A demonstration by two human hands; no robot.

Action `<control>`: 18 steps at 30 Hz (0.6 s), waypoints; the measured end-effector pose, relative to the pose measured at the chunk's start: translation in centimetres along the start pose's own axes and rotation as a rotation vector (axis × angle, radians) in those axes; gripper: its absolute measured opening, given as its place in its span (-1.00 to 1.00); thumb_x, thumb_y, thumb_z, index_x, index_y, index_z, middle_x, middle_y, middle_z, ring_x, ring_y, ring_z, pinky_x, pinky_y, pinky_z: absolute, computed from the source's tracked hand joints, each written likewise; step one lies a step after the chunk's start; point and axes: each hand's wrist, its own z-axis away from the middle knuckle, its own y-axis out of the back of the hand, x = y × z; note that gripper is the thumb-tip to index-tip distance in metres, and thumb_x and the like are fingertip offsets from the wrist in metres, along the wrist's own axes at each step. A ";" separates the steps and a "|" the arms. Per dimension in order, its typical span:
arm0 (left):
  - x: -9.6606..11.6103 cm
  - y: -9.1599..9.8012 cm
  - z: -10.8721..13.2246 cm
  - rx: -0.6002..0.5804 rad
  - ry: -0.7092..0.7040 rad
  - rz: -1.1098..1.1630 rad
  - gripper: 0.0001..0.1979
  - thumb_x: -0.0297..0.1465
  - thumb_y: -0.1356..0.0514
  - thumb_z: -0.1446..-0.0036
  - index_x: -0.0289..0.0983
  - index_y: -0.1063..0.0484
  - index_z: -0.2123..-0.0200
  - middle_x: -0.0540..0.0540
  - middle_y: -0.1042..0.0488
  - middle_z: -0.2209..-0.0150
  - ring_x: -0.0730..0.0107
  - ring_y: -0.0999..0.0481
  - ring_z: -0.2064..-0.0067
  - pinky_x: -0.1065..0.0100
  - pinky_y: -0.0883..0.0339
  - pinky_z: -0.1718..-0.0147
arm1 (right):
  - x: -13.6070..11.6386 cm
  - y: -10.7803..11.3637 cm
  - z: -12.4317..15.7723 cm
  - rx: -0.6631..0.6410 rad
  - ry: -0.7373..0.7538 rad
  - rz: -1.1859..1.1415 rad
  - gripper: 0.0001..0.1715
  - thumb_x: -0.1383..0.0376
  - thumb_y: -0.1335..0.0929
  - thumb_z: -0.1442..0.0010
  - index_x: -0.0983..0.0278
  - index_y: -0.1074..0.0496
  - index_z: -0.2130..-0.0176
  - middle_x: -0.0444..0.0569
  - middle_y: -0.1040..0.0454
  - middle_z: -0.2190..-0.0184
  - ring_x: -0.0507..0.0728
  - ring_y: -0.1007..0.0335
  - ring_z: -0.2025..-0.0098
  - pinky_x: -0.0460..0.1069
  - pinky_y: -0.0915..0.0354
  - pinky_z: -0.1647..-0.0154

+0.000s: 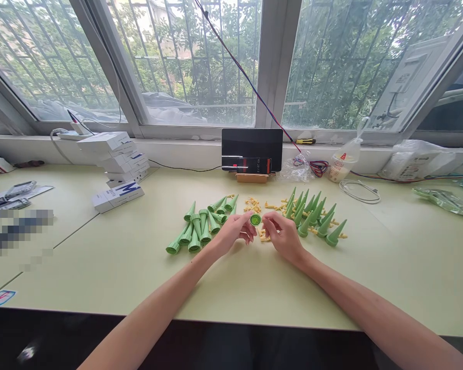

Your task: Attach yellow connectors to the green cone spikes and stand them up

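Observation:
My left hand (pixel 234 232) pinches a green cone (pixel 255 220) whose round open end faces me. My right hand (pixel 283 235) is closed beside it, fingertips at the cone's right edge; what it holds I cannot make out. A pile of green cones (pixel 200 226) lies on its side to the left. More green cones (pixel 312 216) stand upright to the right. Small yellow plastic pieces (pixel 254 205) are scattered between the two groups, some under my hands.
A pale green table (pixel 139 267) carries a stack of white boxes (pixel 118 164) at left, a dark tablet with a phone (pixel 252 149) by the window, a plastic cup in a bag (pixel 341 164), a white cable (pixel 358 191) and bags at right.

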 end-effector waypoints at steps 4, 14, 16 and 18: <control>0.1 0.0 0.0 0.002 0.005 0.009 -0.53 -0.05 -0.17 -0.16 -0.39 -0.46 0.49 -0.15 -0.46 0.48 0.42 -0.43 0.54 0.39 -0.27 0.54 | 0.1 0.0 0.0 -0.004 -0.010 -0.007 -0.76 0.19 -0.24 -0.36 0.24 -0.37 0.30 -0.13 -0.36 0.50 0.02 -0.27 0.52 -0.08 -0.24 0.48; 0.1 0.1 0.1 -0.040 -0.044 -0.054 -0.57 -0.06 -0.17 -0.15 -0.36 -0.44 0.40 -0.10 -0.43 0.42 0.48 -0.43 0.52 0.43 -0.27 0.54 | 0.1 0.0 0.0 -0.005 -0.018 -0.004 -0.74 0.17 -0.24 -0.35 0.24 -0.36 0.31 -0.14 -0.36 0.51 0.02 -0.29 0.54 -0.08 -0.26 0.49; 0.2 0.1 0.2 -0.040 -0.057 -0.076 -0.57 -0.05 -0.18 -0.14 -0.36 -0.43 0.39 -0.08 -0.41 0.41 0.49 -0.43 0.51 0.43 -0.28 0.54 | 0.2 0.0 0.0 -0.002 -0.023 -0.005 -0.73 0.15 -0.24 -0.36 0.24 -0.36 0.32 -0.13 -0.36 0.51 0.02 -0.29 0.54 -0.08 -0.26 0.49; 0.3 0.0 0.2 -0.041 -0.067 -0.093 -0.58 -0.05 -0.20 -0.12 -0.34 -0.42 0.39 -0.05 -0.39 0.42 0.48 -0.44 0.51 0.43 -0.29 0.55 | 0.2 0.0 0.0 -0.001 -0.027 -0.008 -0.71 0.13 -0.23 -0.36 0.24 -0.35 0.32 -0.13 -0.36 0.52 0.02 -0.29 0.55 -0.08 -0.26 0.51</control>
